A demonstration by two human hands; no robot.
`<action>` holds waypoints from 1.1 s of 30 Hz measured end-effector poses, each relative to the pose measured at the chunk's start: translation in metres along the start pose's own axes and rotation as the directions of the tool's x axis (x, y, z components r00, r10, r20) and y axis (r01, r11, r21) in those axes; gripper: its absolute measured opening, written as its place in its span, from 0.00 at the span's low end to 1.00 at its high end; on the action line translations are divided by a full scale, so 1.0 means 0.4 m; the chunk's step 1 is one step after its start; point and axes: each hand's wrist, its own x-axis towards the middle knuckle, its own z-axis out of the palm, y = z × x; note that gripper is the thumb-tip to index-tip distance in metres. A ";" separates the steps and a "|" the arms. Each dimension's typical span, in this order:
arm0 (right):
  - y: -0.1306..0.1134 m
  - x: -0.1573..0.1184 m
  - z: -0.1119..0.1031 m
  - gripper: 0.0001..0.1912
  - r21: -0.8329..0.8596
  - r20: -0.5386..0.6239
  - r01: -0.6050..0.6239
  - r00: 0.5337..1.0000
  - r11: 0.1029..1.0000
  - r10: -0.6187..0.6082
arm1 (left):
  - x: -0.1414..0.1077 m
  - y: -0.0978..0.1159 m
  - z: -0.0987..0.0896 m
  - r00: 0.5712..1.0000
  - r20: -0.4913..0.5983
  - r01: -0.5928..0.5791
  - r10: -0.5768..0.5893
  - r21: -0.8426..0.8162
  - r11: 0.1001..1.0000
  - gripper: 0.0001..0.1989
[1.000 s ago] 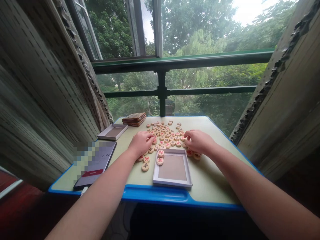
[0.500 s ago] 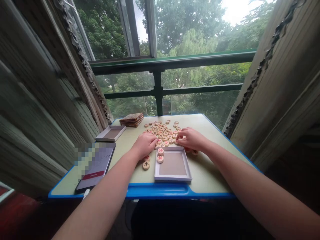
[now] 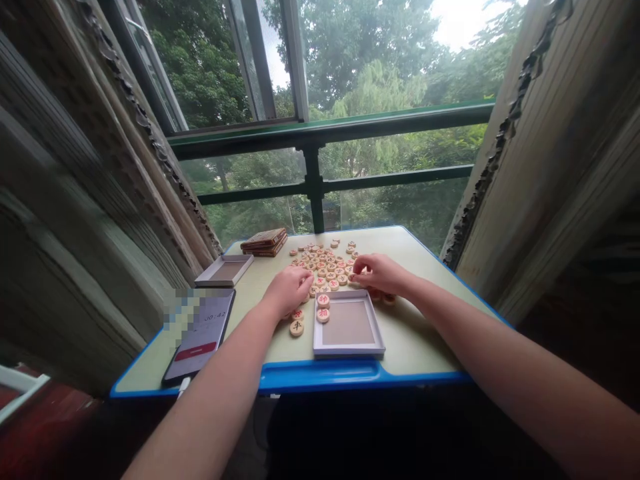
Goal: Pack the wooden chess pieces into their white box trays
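**Left hand (image 3: 289, 289) and right hand (image 3: 384, 272) at either side of the round pieces (image 3: 331, 268)**

The pieces, pale discs with red or black characters, lie scattered at the centre of the frame. Over their left edge the left hand rests palm down, fingers bent and held loosely together, thumb reaching toward the nearest discs. I can't tell whether it pinches one; the knuckles hide what is underneath.

At the right edge, the right hand is half curled, index finger arched and thumb below, with one disc (image 3: 353, 278) just at the fingertips. Whether that disc is gripped or merely touched, I can't say. More discs show beneath its palm.

Between the forearms, at lower centre, sits a shallow open box (image 3: 351, 325), two red-marked discs (image 3: 323, 315) along its left side. A black-marked disc (image 3: 297, 328) lies just left of it on the pale surface (image 3: 425, 350). Farther left are a phone (image 3: 200, 343) and another open box (image 3: 226, 271), with a brown stack (image 3: 265, 241) behind.
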 end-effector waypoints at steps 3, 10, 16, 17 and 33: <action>-0.024 -0.013 -0.012 0.11 0.075 -0.063 0.117 0.992 0.990 -0.113 | -0.005 0.005 -0.004 0.998 -0.061 0.018 -0.020 -0.032 0.999 0.11; -0.070 -0.036 -0.006 0.06 0.051 0.080 0.337 0.937 0.940 -0.340 | -0.013 0.038 -0.019 0.989 -0.096 -0.121 0.109 -0.122 0.985 0.13; -0.029 -0.009 -0.013 0.08 -0.090 -0.076 0.166 0.982 0.982 -0.173 | -0.007 0.034 -0.006 0.995 -0.064 -0.086 0.080 -0.100 0.991 0.16; -0.020 -0.004 -0.016 0.08 -0.122 -0.081 0.114 0.989 0.986 -0.125 | -0.006 0.031 -0.003 0.997 -0.042 -0.070 0.066 -0.102 0.992 0.16; 0.043 0.018 -0.037 0.14 -0.241 -0.064 -0.006 0.998 0.971 -0.010 | -0.007 0.017 0.011 0.988 -0.047 0.134 -0.146 -0.201 0.970 0.20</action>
